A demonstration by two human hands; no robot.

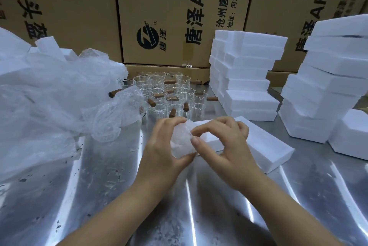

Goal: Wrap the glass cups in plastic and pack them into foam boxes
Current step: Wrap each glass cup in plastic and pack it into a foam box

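Note:
Both hands hold a plastic-wrapped cup (pixel 182 142) just above the steel table at centre. My left hand (pixel 163 146) cups it from below and the left, fingers curled round it. My right hand (pixel 221 142) pinches the wrap from the right with thumb and fingers. Right behind them lies a long foam box (pixel 264 144). Several bare glass cups (pixel 165 94) with brown wooden handles stand in a cluster farther back. A heap of clear plastic bags (pixel 49 102) covers the left side.
Stacks of white foam boxes (pixel 245 74) rise at back centre-right and at the far right (pixel 326 86). Big cardboard cartons (pixel 175 13) wall off the back. The shiny steel table (pixel 119 196) stretches across the foreground.

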